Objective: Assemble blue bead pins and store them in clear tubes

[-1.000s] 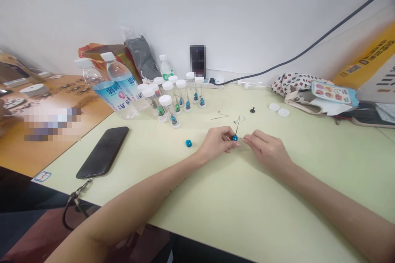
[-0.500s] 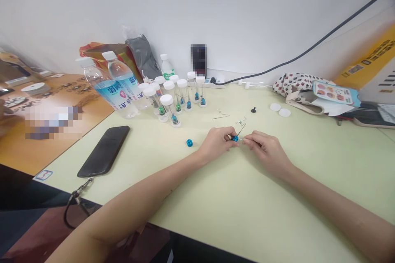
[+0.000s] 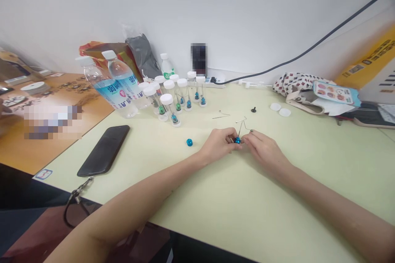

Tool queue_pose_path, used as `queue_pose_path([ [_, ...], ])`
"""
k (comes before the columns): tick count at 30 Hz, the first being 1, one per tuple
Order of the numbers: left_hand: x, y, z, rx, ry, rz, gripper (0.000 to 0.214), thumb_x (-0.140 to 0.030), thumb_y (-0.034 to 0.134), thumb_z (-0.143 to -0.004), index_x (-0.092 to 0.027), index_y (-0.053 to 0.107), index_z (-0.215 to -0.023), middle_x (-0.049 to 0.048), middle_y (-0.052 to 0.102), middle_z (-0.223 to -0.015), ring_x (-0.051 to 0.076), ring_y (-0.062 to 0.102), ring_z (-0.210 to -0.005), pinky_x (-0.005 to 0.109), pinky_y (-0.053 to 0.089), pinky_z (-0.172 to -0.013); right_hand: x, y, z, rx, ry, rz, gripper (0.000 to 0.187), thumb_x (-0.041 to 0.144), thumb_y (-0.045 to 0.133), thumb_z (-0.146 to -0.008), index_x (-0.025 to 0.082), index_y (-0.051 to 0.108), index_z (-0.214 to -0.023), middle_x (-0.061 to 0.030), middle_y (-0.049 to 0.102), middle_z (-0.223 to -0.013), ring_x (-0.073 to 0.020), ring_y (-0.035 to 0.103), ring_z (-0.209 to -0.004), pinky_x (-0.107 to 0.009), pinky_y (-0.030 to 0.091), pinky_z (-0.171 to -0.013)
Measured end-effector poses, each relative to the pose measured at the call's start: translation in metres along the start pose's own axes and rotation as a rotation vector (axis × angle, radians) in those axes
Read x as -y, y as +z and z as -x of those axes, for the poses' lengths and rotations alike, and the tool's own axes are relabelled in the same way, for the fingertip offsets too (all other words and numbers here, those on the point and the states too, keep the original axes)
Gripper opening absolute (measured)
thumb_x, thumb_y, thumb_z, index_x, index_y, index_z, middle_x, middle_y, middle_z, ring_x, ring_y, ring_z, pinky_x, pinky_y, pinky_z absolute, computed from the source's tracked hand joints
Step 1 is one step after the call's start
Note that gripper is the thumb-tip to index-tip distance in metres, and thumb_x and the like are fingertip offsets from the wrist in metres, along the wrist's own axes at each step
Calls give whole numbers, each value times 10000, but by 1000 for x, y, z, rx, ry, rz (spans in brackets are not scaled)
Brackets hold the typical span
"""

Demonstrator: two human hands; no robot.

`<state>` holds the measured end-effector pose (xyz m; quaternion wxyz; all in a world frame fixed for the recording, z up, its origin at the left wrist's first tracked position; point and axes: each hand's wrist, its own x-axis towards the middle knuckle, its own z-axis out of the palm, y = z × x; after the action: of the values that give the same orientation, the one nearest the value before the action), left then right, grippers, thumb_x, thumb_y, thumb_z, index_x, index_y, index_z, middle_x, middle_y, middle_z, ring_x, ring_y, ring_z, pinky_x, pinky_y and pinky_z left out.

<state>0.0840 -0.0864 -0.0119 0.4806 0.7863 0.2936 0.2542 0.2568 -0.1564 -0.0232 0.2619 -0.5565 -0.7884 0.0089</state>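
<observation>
Between the thumb and fingers of my left hand (image 3: pixel 219 144) is a small shiny blue part (image 3: pixel 237 140). A thin bent metal rod (image 3: pixel 240 129) rises from it. My right hand (image 3: pixel 263 148) is closed in a pinch right beside the blue part; what its fingertips hold, if anything, is hidden. Just beyond the hands lies a bent metal piece (image 3: pixel 240 121). Another bent wire (image 3: pixel 221 116) rests farther back. To the left of my left hand sits a second blue part (image 3: pixel 189 142). A small black part (image 3: pixel 253 109) stands behind my right hand.
Several clear tubes with white caps (image 3: pixel 167 99), holding blue or green parts, stand at the back left, near water bottles (image 3: pixel 121 84). A phone (image 3: pixel 104 151) lies on the left. White discs (image 3: pixel 284 112) and a patterned pouch (image 3: pixel 300 86) are at right. A black cable (image 3: pixel 277 66) crosses the wall.
The blue part in my left hand has turned so its rod points more upright. My right hand has come closer to it, and the thin silver end between the hands is hidden.
</observation>
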Motion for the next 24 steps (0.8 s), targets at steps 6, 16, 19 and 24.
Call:
queue_pose_path([
  [6,1,2,-1,-5,-78,177,258,-335,694,-657,-141,538,-721,-5,558,-612,106,559,-556,223,486,-495,-3,3,-1,-17,-84,65,212,177,304,-919,173,505,-987,-56,522,-808,-165,517,-672,-274,411,-594],
  [16,0,0,-3,-31,-127,274,297,-345,719,-628,-134,528,-713,-14,529,-581,87,538,-510,221,496,-463,-6,-7,0,84,-32,-110,168,145,316,-900,218,433,-995,-67,543,-1003,-166,581,-858,-293,487,-704],
  [19,0,0,-3,-39,-126,274,303,-354,718,-626,-137,523,-710,-9,534,-605,87,535,-535,217,499,-463,-9,-7,1,45,-88,-56,161,131,315,-898,206,443,-960,-88,548,-1017,-175,585,-892,-305,493,-722],
  [24,3,0,-3,-37,-122,257,292,-351,709,-637,-144,524,-727,-6,535,-613,92,530,-554,218,498,-464,-14,-3,4,-5,-108,3,166,141,321,-899,203,460,-964,-109,572,-1071,-194,601,-953,-322,507,-746],
])
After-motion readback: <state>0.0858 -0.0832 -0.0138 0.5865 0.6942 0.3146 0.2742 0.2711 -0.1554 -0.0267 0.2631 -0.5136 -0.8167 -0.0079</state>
